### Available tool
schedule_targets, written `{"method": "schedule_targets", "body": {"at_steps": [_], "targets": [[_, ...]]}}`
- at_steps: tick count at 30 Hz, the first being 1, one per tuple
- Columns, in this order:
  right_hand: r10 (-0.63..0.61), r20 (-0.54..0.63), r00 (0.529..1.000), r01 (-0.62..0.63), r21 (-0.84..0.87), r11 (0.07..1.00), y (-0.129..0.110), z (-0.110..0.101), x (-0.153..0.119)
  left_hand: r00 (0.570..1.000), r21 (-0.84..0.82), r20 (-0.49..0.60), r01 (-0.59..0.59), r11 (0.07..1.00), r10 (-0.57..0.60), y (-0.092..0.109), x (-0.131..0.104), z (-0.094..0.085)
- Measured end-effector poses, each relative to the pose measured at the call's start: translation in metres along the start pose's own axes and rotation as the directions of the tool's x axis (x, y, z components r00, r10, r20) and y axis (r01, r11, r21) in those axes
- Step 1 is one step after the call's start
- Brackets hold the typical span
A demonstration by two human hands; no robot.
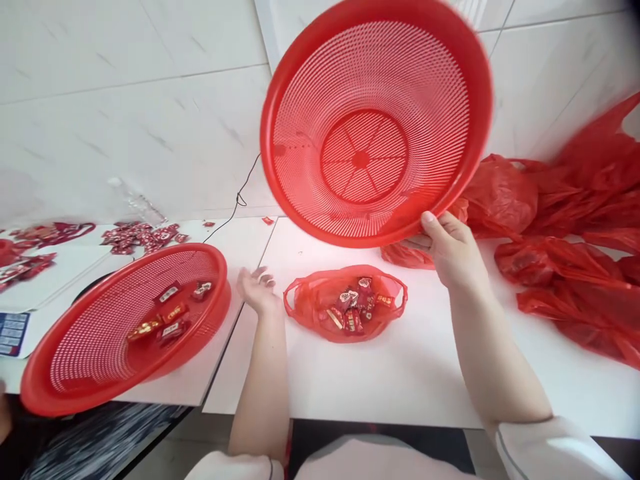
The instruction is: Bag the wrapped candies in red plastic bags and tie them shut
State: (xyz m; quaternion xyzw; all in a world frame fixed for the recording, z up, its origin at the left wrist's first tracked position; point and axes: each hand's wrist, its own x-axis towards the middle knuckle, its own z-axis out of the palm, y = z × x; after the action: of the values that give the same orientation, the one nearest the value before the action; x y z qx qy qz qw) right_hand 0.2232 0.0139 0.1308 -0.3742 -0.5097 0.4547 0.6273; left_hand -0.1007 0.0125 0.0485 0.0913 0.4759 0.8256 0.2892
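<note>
My right hand (455,250) grips the lower right rim of a red plastic mesh basket (345,230), thumb on the inside. The basket is raised and tipped so that its bare inside faces me. My left hand (257,290) is empty, palm up with loosely curled fingers apart, between a second basket and a bag. That second red mesh basket (210,327), at the left, is tilted and has several wrapped candies (173,312) in it. On the table below the raised basket stands an open red plastic bag (313,317) with several wrapped candies (353,307) inside.
Crumpled red plastic bags (575,280) lie along the right side. At the far left are piles of small red packets (140,237), a clear bottle (143,203) and a white box-like object (60,267). A black cord (240,190) runs down the tiled wall. Part of another person's hand (4,413) shows at the left edge.
</note>
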Motion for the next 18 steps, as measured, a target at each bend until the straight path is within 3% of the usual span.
{"method": "schedule_targets", "body": {"at_steps": [1, 3, 8, 10, 13, 16, 18], "targets": [[-0.052, -0.036, 0.998, 0.051, -0.01, 0.999, -0.003, -0.003, 0.0, 0.994, 0.01, -0.104, -0.021, 1.0, 0.022, 0.004, 0.008, -0.003], [-0.134, -0.098, 0.986, 0.131, -0.032, 0.991, -0.007, -0.007, -0.001, 0.98, 0.018, -0.189, -0.055, 0.998, 0.057, 0.01, 0.019, -0.007], [-0.182, -0.203, 0.962, 0.175, -0.049, 0.983, -0.014, -0.015, -0.004, 0.981, 0.049, -0.114, -0.154, 0.987, 0.159, 0.007, 0.013, -0.003], [-0.178, -0.199, 0.964, 0.172, -0.044, 0.984, -0.017, -0.017, -0.006, 0.985, 0.046, -0.021, -0.168, 0.985, 0.17, -0.001, -0.001, 0.003], [-0.145, -0.16, 0.976, 0.143, -0.023, 0.989, -0.022, -0.016, -0.01, 0.958, 0.017, 0.227, -0.183, 0.983, 0.174, -0.013, -0.026, 0.009], [-0.107, -0.075, 0.991, 0.107, -0.002, 0.994, -0.026, -0.012, -0.013, 0.865, 0.0, 0.467, -0.206, 0.979, 0.182, -0.017, -0.044, 0.009], [-0.072, -0.012, 0.997, 0.072, 0.008, 0.997, -0.029, -0.008, -0.016, 0.806, -0.023, 0.56, -0.214, 0.977, 0.19, -0.016, -0.048, 0.007]]}}
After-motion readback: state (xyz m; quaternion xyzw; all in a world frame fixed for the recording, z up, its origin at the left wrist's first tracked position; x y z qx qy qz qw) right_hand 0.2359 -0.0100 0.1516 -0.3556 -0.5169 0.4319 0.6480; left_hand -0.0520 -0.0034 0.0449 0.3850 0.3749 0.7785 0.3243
